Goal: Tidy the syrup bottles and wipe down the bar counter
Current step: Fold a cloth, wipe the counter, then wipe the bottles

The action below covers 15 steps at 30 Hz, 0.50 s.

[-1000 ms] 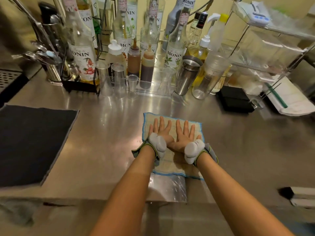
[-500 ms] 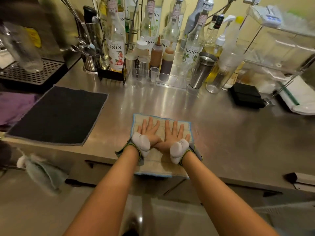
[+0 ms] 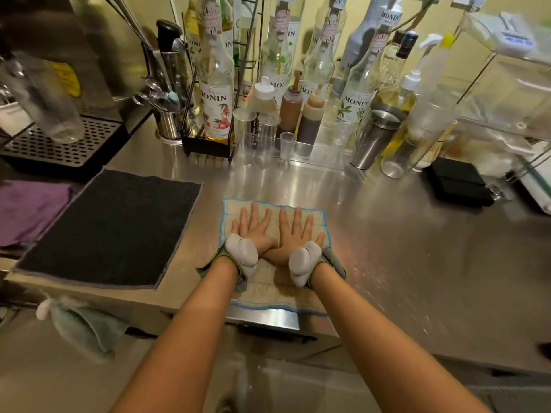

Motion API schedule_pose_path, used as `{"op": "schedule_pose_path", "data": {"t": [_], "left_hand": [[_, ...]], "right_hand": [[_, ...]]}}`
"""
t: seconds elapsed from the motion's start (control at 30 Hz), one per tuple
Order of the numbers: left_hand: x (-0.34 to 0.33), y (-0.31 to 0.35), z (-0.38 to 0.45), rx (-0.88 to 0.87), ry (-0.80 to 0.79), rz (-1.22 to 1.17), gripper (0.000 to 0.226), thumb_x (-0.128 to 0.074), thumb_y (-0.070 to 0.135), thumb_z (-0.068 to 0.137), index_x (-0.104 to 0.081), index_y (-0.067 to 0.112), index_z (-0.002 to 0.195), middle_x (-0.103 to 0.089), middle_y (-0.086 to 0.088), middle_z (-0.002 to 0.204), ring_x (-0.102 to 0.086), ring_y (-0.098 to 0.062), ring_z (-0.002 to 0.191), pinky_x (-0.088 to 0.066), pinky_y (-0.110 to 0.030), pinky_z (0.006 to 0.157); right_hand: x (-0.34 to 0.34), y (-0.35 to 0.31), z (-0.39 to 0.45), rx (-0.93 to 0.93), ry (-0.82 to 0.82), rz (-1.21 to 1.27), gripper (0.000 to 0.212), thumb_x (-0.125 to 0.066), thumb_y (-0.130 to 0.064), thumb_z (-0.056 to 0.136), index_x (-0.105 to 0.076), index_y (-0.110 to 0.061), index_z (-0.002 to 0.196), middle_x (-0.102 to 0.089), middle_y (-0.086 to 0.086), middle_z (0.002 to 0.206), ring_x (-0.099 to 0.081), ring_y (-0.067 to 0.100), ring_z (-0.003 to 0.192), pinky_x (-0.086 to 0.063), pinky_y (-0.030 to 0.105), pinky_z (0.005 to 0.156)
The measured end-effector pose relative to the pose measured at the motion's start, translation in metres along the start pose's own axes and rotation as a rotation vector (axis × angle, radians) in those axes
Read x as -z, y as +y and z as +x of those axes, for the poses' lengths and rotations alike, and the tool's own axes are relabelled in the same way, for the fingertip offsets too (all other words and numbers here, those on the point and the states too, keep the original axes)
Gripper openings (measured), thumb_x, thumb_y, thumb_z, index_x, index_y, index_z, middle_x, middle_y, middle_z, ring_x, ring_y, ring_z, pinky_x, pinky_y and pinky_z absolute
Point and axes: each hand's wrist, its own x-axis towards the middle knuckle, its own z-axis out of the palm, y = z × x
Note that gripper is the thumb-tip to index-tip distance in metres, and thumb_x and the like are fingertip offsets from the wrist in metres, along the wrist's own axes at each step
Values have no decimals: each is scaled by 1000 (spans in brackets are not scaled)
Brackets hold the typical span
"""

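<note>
I read "MONIN" on the lychee syrup bottle point(image 3: 217, 105) in the black wire rack, white label with pink fruit. "MONIN" again on the vanilla-flower bottle point(image 3: 356, 105) left of the steel shaker. "MONIN" upright on the grey bottle point(image 3: 384, 19) at the back. Partial "MON" on the bottle point(image 3: 278, 70) behind the white-capped squeeze bottle. Neck labels, the yellow sticker on the left machine and the finer label print are too blurred for me to read.

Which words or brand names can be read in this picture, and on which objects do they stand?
"MONIN": lychee syrup bottle, front label.
"MONIN": syrup bottle with plant label.
"MONIN": tall grey bottle, near its neck.
Partial "MON": back-row bottles.
Small print, neck bands, yellow sticker: too blurred.
</note>
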Motion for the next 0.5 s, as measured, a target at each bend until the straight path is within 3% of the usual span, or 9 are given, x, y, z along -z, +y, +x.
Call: {"op": "schedule_pose_path", "data": {"t": [0.37, 0.5], "left_hand": [[32, 17, 37, -12, -85, 48, 75, -43, 30, 97, 7, 27, 153, 25, -4, 158, 21, -27, 147, 6, -42, 120], [52, 19, 55, -16, -112, -69, 73, -49, 30, 95, -5, 25, 154, 14, -3, 161, 13, -28, 149, 0, -43, 121]], "right_hand": [[25, -3, 43, -12, -60, 7, 94, -51, -60, 84, 10, -33, 150, 23, -2, 158, 20, 26, 147, 4, 54, 118], [35, 8, 69, -11, -104, 61, 92, -51, -63, 82, 2, -35, 151, 18, -5, 160, 16, 25, 148, 1, 53, 119]]}}
